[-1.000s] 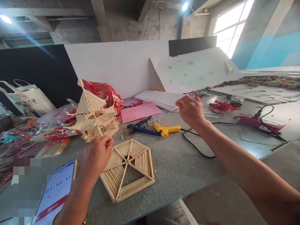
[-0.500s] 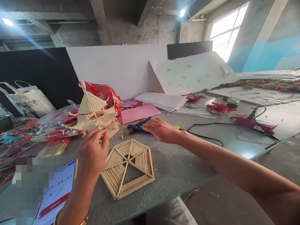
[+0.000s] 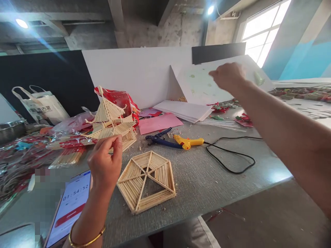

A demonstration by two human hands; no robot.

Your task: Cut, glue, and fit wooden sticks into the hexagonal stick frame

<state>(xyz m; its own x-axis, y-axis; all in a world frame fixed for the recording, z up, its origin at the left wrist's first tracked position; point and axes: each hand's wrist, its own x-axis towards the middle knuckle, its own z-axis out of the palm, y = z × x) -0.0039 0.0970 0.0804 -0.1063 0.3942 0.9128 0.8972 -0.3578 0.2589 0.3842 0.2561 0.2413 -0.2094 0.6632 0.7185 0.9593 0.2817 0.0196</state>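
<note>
My left hand is closed in a pinch just left of a hexagonal stick panel; anything between its fingertips is too small to make out. The panel lies flat, with spokes meeting in the middle and an open gap on its near side. High at the right, in front of a leaning white board, my right hand is closed, its grip hidden. A yellow glue gun lies on the table beside blue-handled pliers. Behind my left hand stands a tiered stick model house.
A phone showing a timer lies at the left, near plastic-wrapped bundles of sticks. A black cord loops on the right. Pink paper and white sheets lie at the back. The table's front edge runs below the panel.
My right hand has risen up and to the right from above the pliers and glue gun, uncovering the glue gun. My left hand stays pinched near the panel. The view has shifted slightly.
</note>
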